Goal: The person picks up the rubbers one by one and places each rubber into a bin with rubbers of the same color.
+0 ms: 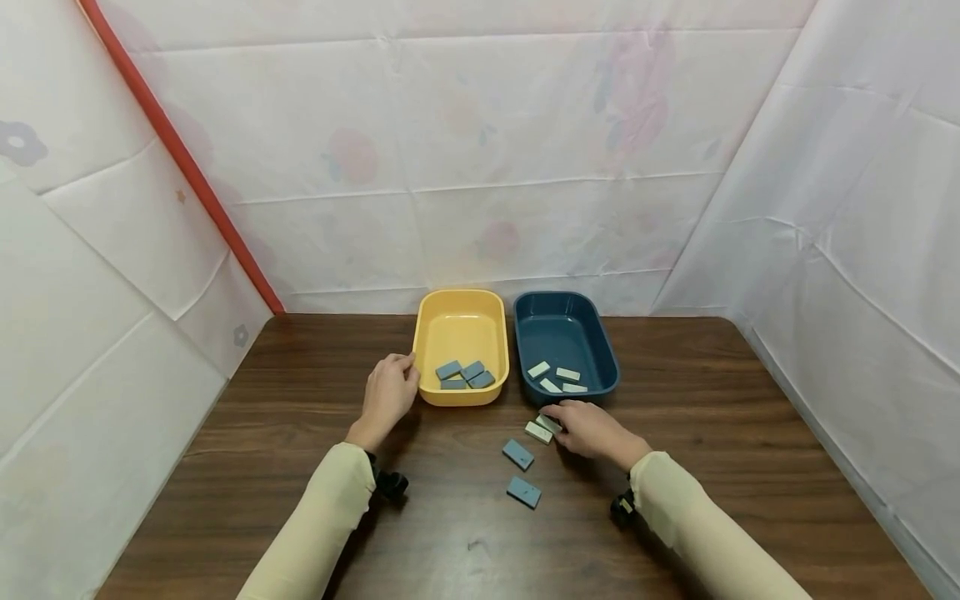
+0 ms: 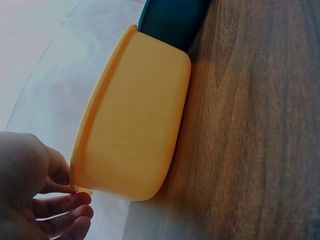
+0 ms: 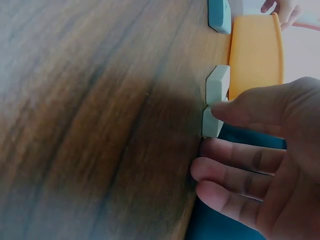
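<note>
A person's left hand (image 1: pixel 390 388) pinches a yellow, round-cornered plastic tray (image 1: pixel 461 399) while the right hand (image 1: pixel 591 428) pinches a pale-green rectangular tile (image 1: pixel 548 425), best gripped squarely.

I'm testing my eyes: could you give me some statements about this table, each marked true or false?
1. The left hand touches the yellow tray. True.
2. The right hand is inside the blue tray. False: it is outside, touching a pale tile.
3. Blue-grey tiles lie in the yellow tray. True.
4. The blue tray is empty. False: pale tiles lie in it.
5. Two blue-grey tiles lie on the table. True.
</note>
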### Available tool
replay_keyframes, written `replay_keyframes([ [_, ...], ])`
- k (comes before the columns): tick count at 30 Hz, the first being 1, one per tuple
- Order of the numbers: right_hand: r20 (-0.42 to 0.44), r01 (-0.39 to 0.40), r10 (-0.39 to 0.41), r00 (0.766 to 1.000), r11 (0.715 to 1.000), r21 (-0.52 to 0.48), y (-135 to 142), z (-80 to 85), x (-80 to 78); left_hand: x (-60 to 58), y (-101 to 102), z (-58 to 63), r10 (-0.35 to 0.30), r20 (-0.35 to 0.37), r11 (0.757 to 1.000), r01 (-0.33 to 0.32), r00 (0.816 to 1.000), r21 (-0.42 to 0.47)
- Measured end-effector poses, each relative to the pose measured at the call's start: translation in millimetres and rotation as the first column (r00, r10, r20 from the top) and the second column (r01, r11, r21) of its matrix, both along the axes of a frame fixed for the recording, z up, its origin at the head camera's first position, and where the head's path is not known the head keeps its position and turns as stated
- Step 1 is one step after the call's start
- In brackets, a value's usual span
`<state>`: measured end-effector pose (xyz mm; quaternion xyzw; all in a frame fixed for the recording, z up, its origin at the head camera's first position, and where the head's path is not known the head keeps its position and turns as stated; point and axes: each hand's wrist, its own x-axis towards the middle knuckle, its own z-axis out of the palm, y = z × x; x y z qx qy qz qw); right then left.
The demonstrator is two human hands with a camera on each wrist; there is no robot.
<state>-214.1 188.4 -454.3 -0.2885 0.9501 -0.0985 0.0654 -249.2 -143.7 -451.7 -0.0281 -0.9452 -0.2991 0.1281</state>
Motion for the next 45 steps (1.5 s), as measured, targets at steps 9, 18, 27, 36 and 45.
replay_keyframes([
  [9, 0.05, -0.013, 0.012, 0.999, 1.0, 0.028, -4, 1.5, -2.4, 0.4, -1, 0.8, 0.002, 0.006, 1.0, -0.002, 1.0, -0.003],
  [18, 0.051, 0.006, -0.007, 0.999, 1.0, 0.017, -6, -0.9, -3.7, 0.2, -1, 2.3, -0.009, 0.004, 1.0, 0.009, 1.0, -0.013],
  [27, 0.057, 0.001, 0.002, 0.998, 0.999, -0.051, -3, -1.4, -1.6, 0.4, -2, 2.5, -0.025, 0.021, 1.0, 0.025, 0.999, -0.015],
  [36, 0.037, 0.007, -0.004, 0.999, 0.997, -0.076, -1, 2.1, 2.8, 1.1, -4, 0.0, -0.019, 0.018, 1.0, 0.02, 1.0, -0.01],
  [45, 0.065, 0.023, -0.015, 0.998, 0.993, -0.117, 3, 8.0, 6.7, 1.9, -4, 2.4, -0.027, 0.014, 1.0, 0.027, 1.0, 0.002],
])
